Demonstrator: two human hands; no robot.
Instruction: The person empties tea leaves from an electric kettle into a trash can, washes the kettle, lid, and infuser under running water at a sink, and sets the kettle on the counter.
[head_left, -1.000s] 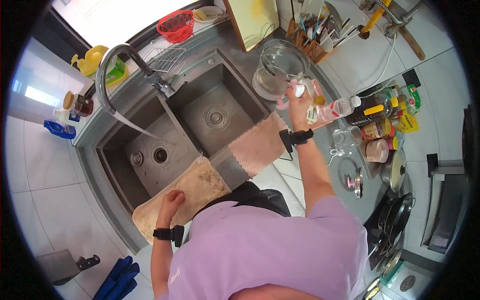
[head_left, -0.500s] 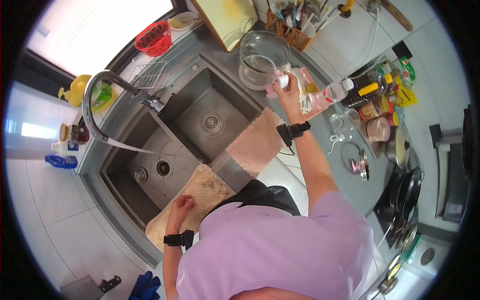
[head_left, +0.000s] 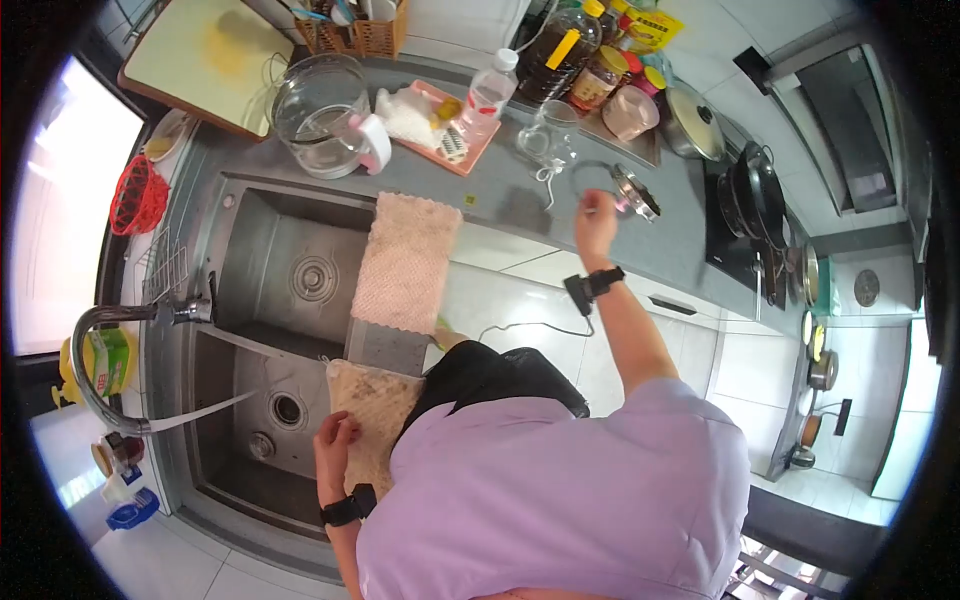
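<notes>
My left hand [head_left: 335, 440] hovers at the edge of the stained cloth mat [head_left: 375, 400] beside the sink, fingers loosely bent, holding nothing. Over the counter, my right hand [head_left: 597, 228] is stretched out, its fingers curled right beside the pink knob of a metal-rimmed lid [head_left: 637, 192]. Whether they grip the knob cannot be made out. A glass jug [head_left: 320, 115] with a white and pink handle stands on the counter behind the sink. Between jug and lid are a pink tray [head_left: 462, 160] with a grater and white cloth, and a small clear glass vessel [head_left: 548, 135].
A double sink [head_left: 300, 270] lies at the left, with water running from the curved tap [head_left: 90, 370]. A pink cloth [head_left: 408, 260] drapes over the counter edge. Bottles and jars [head_left: 600, 80], a lidded pot [head_left: 692, 120] and black pans [head_left: 752, 190] line the back right.
My right hand has let go of the glass jug's handle and moved right to the lid. The view has turned to the right. My left hand stays by the mat.
</notes>
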